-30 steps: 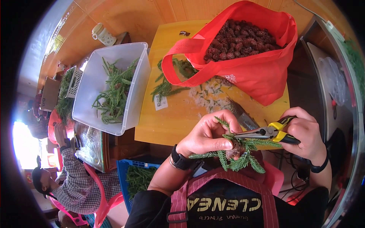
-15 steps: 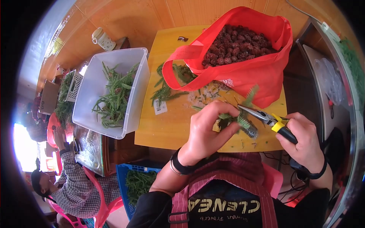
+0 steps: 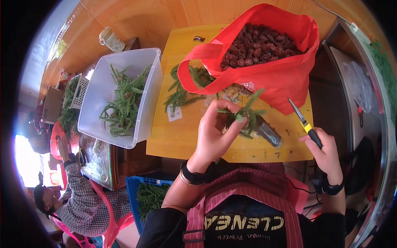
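Observation:
Pinched between the thumb and fingers of my left hand (image 3: 217, 132) is a green fir sprig (image 3: 247, 113), its needles fanning out over the table. My right hand (image 3: 324, 153) grips the black-and-yellow handles of long-nose pliers (image 3: 305, 124), whose jaws point up and away from the sprig. A dark bundle in clear wrap (image 3: 269, 135) lies on the tabletop just beyond the sprig. At the back right stands a red bag (image 3: 271, 78) filled with brown pine cones (image 3: 260, 45). More green sprigs (image 3: 182, 93) rest by the bag's handle.
Left of the yellow table (image 3: 173, 142) is a clear plastic bin (image 3: 155, 99) with sprigs inside. A blue crate (image 3: 133, 194) of greenery sits below it. At far left a co-worker in a checked shirt (image 3: 89, 206) is seated. A white cup (image 3: 111, 40) stands behind the bin.
The pliers have come away from the sprig and moved right, now pointing upward. My left hand has shifted slightly left and up with the sprig, uncovering more of the wrapped bundle.

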Motion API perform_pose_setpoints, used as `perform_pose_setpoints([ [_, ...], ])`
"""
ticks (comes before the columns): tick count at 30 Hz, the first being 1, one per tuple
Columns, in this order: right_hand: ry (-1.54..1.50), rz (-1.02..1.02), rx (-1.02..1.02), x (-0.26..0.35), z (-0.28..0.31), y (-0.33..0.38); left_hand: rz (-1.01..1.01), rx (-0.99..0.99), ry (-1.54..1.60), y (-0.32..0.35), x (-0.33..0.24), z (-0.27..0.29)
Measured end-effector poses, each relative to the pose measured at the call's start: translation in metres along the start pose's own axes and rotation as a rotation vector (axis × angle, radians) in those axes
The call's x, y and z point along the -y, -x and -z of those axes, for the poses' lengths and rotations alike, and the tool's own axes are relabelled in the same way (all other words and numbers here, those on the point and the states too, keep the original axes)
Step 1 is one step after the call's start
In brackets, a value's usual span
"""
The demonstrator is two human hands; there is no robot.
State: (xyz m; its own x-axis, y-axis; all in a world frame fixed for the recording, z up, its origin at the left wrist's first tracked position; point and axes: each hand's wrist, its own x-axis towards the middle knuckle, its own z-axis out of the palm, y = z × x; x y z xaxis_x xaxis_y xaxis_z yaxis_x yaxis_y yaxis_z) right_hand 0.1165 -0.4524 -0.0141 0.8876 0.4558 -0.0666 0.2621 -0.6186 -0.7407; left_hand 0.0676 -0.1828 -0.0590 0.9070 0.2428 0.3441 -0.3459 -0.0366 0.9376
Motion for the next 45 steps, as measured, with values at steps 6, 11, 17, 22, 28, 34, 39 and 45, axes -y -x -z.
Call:
perform_pose_setpoints([
  [6, 0.444, 0.194, -0.086, -0.066, -0.034, -0.003, 0.197, 0.216, 0.624, 0.004, -0.002, 0.003],
  [11, 0.525, 0.195, -0.053, -0.080, -0.039, -0.010, 0.210, 0.320, 0.726, 0.004, -0.003, 0.003],
  [17, 0.163, 0.389, -0.183, 0.004, -0.019, -0.023, 0.195, 0.429, 0.753, 0.005, -0.003, -0.004],
  [22, -0.023, 0.800, -0.153, 0.060, -0.012, -0.036, 0.137, 0.517, 0.658, 0.007, -0.006, -0.011],
  [28, -0.362, 0.400, 0.192, 0.064, -0.025, -0.040, -0.152, 0.420, 0.222, 0.005, -0.011, -0.007],
  [34, -0.217, 0.533, 0.117, 0.073, -0.022, -0.041, -0.402, 0.200, -0.206, 0.010, -0.021, -0.015],
  [39, 0.007, 0.671, 0.164, 0.075, -0.015, -0.046, -0.361, 0.258, -0.143, 0.009, -0.020, -0.013],
  [45, 0.061, 0.725, 0.180, 0.085, -0.010, -0.051, -0.328, 0.267, -0.137, 0.009, -0.026, -0.009],
])
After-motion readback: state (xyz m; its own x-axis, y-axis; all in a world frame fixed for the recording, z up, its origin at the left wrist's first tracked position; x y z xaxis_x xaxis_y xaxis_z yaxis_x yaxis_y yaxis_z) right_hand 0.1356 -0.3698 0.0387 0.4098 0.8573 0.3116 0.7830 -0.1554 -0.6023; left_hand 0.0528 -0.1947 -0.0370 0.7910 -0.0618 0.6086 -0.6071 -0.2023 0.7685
